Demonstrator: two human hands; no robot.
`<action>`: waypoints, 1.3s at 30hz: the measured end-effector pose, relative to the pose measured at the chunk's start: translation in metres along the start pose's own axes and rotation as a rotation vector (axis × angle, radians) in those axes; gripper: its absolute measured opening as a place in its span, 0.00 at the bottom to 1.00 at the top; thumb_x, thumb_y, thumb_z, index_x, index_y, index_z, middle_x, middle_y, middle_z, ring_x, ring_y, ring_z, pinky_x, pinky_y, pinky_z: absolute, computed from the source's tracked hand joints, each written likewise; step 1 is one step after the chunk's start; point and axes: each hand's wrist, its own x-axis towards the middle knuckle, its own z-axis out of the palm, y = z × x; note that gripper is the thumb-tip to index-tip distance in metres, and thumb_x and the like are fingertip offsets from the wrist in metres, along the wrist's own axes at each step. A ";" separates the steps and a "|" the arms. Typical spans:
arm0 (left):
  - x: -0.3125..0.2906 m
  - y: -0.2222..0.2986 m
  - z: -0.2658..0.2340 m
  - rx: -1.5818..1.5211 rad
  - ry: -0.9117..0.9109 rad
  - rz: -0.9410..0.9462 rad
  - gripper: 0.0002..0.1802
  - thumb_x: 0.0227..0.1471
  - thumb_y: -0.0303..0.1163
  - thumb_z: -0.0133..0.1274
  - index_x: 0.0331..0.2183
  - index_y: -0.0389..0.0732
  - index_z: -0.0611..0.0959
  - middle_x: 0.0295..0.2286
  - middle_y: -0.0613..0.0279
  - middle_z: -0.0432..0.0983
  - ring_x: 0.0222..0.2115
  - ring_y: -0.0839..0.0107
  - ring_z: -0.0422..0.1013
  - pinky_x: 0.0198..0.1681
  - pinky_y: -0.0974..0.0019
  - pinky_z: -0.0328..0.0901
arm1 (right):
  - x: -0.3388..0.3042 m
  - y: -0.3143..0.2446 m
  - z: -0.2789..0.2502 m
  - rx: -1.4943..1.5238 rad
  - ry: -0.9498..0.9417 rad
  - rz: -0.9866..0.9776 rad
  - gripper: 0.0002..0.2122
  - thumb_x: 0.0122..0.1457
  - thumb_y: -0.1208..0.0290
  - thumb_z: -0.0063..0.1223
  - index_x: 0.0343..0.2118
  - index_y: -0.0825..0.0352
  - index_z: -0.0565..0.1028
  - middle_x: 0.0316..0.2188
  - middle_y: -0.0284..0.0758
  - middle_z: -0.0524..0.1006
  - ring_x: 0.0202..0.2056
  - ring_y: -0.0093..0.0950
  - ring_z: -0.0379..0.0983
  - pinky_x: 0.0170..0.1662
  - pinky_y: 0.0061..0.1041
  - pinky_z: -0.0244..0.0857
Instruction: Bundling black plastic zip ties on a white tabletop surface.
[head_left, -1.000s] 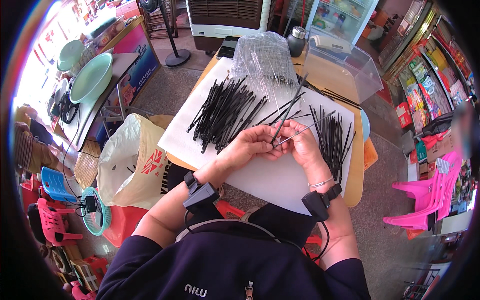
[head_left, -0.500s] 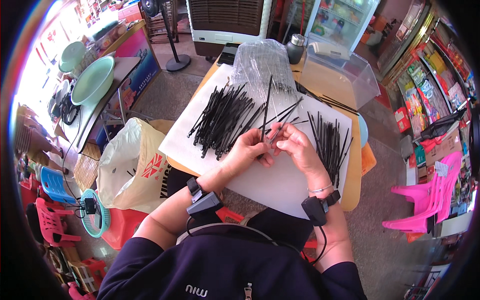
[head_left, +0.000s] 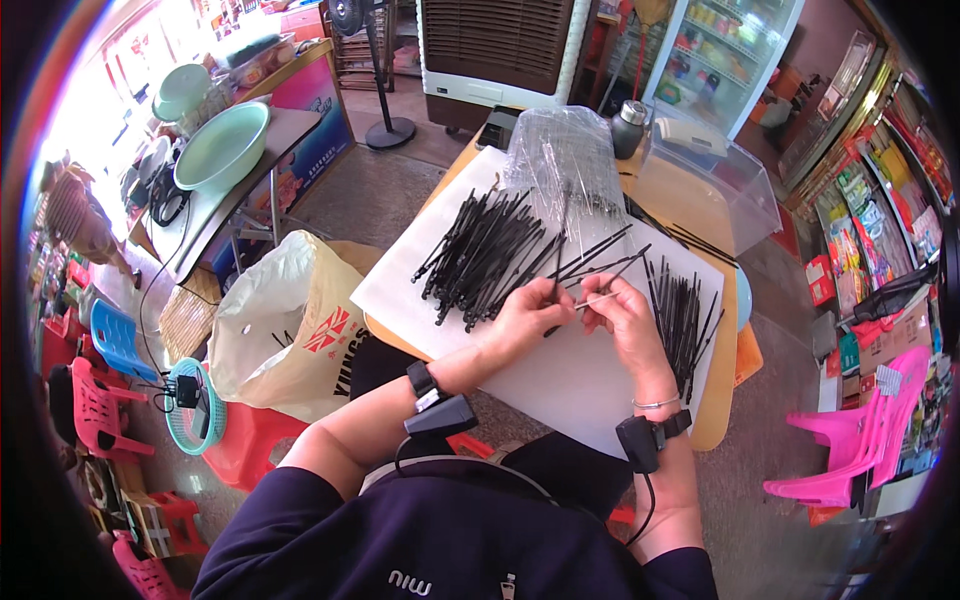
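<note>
1. Two pinch grips over smooth wht sheet [head_left: 585, 390]: L hand [head_left: 527, 318] on slim blk rod [head_left: 560, 245], R hand [head_left: 630, 320] on thin pale rod [head_left: 599, 299].
2. Crinkly clr bag [head_left: 550, 140] w/ pale strands [head_left: 577, 195].
3. Teal mesh basket [head_left: 190, 438] w/ blk device [head_left: 187, 392].

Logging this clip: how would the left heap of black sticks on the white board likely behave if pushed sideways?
The black sticks look fairly stiff, since most lie straight. Each is probably light, being so thin. The heap would likely spread rather than shift as one block, as no tie shows around it and the white board looks flat.
</note>
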 end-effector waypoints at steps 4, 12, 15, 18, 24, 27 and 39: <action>0.004 -0.012 0.000 0.103 0.016 0.034 0.04 0.47 0.26 0.55 0.27 0.39 0.76 0.23 0.73 0.70 0.26 0.84 0.63 0.29 0.78 0.58 | -0.004 -0.008 0.001 -0.011 -0.049 -0.006 0.08 0.54 0.78 0.45 0.37 0.70 0.72 0.31 0.31 0.73 0.29 0.20 0.71 0.34 0.20 0.68; -0.001 0.000 0.008 0.221 0.025 0.075 0.06 0.51 0.29 0.54 0.33 0.39 0.78 0.21 0.75 0.67 0.20 0.85 0.61 0.23 0.79 0.57 | -0.004 -0.004 0.003 -0.098 -0.029 -0.076 0.06 0.57 0.75 0.48 0.35 0.70 0.73 0.25 0.29 0.72 0.27 0.19 0.69 0.33 0.18 0.65; -0.005 0.003 0.011 0.260 0.056 0.082 0.09 0.52 0.29 0.53 0.37 0.39 0.78 0.21 0.74 0.67 0.19 0.85 0.61 0.21 0.78 0.59 | -0.003 -0.005 0.004 -0.135 0.011 -0.123 0.06 0.58 0.74 0.48 0.35 0.70 0.74 0.23 0.27 0.71 0.25 0.17 0.67 0.31 0.17 0.63; -0.002 -0.001 0.011 0.190 0.055 0.176 0.12 0.54 0.28 0.51 0.42 0.38 0.78 0.25 0.71 0.71 0.20 0.84 0.64 0.23 0.78 0.62 | -0.001 -0.002 0.005 -0.149 0.059 -0.156 0.06 0.59 0.73 0.48 0.35 0.69 0.74 0.22 0.26 0.70 0.24 0.15 0.65 0.28 0.16 0.62; 0.003 -0.013 0.007 0.052 0.064 0.146 0.11 0.54 0.25 0.51 0.41 0.35 0.78 0.29 0.65 0.75 0.24 0.80 0.69 0.26 0.77 0.64 | 0.004 0.011 0.012 -0.363 0.145 -0.229 0.07 0.61 0.70 0.45 0.32 0.68 0.71 0.20 0.28 0.70 0.19 0.16 0.63 0.23 0.17 0.60; 0.002 -0.012 0.007 0.100 0.045 0.129 0.09 0.54 0.24 0.50 0.39 0.34 0.77 0.30 0.64 0.75 0.24 0.80 0.69 0.27 0.77 0.64 | 0.003 0.015 0.013 -0.420 0.185 -0.254 0.08 0.62 0.69 0.44 0.31 0.69 0.69 0.16 0.30 0.68 0.17 0.18 0.63 0.21 0.21 0.59; -0.005 -0.001 0.007 0.542 -0.116 0.128 0.18 0.56 0.31 0.49 0.47 0.34 0.74 0.30 0.67 0.72 0.26 0.78 0.67 0.31 0.74 0.64 | 0.005 0.007 0.019 -0.757 0.399 -0.300 0.18 0.53 0.61 0.54 0.39 0.72 0.68 0.23 0.45 0.75 0.23 0.41 0.71 0.29 0.37 0.65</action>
